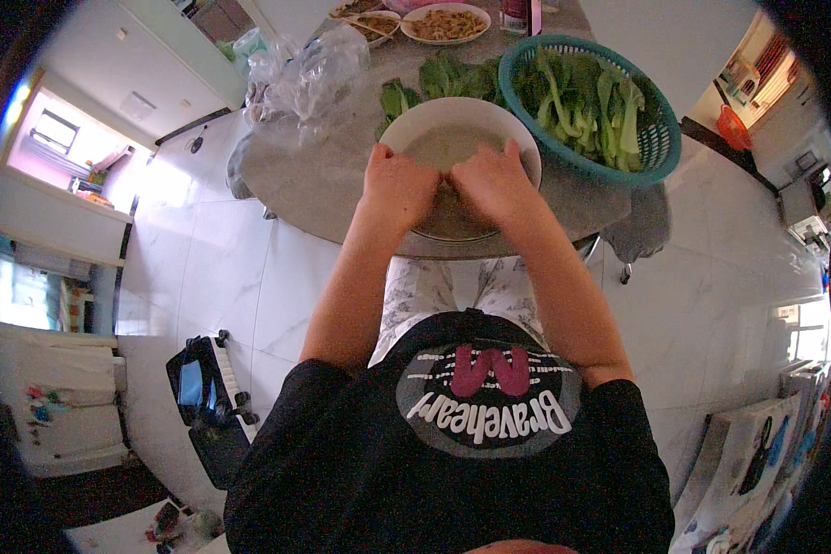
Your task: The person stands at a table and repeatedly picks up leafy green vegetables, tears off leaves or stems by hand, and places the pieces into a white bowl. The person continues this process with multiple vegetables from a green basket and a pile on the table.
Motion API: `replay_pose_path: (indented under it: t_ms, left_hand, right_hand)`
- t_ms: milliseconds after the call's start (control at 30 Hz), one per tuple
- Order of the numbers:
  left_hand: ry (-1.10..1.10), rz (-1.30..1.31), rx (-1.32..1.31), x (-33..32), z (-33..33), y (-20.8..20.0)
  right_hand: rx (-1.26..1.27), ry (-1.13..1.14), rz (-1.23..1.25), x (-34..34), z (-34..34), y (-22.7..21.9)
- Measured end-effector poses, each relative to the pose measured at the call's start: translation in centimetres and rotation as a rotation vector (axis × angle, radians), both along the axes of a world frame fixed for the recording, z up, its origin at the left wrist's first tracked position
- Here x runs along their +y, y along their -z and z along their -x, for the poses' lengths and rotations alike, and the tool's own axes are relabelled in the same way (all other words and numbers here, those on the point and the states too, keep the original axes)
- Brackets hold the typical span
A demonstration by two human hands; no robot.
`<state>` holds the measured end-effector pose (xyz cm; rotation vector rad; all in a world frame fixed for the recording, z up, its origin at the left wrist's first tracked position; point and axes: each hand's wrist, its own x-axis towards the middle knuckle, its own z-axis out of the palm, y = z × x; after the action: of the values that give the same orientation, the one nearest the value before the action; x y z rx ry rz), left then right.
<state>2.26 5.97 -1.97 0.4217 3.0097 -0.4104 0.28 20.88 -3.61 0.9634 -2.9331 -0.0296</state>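
Note:
Both of my hands are over a white basin (406, 117) that seems to hold water, near the front edge of the table. My left hand (401, 187) is curled closed on the basin's left side. Facing it, my right hand (492, 185) is also closed, and the knuckles of the two nearly meet in the middle. Whatever the fingers hold is hidden beneath them. Right of the basin stands a teal plastic basket (660, 173) filled with leafy greens (586, 111). More loose greens (448, 76) lie on the table behind the basin.
Crumpled clear plastic bags (309, 78) lie at the left of the table (314, 185). A plate of food (445, 25), another dish and a dark pink container (515, 14) are at the far edge. A black open case (198, 392) rests on the tiled floor at the left.

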Motion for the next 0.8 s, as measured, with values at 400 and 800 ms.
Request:
replay_pose_path:
  t_ms: [400,800]
  left_hand:
    - [-0.104,-0.842,0.498,-1.2,-1.0,0.7]
    - [-0.144,-1.222,0.641,-0.5,-2.3,-1.4]
  right_hand:
    - [0.270,0.047,0.435,1.1,0.8,-1.2]
    - [-0.053,0.038,0.434,1.6,1.2,-1.7]
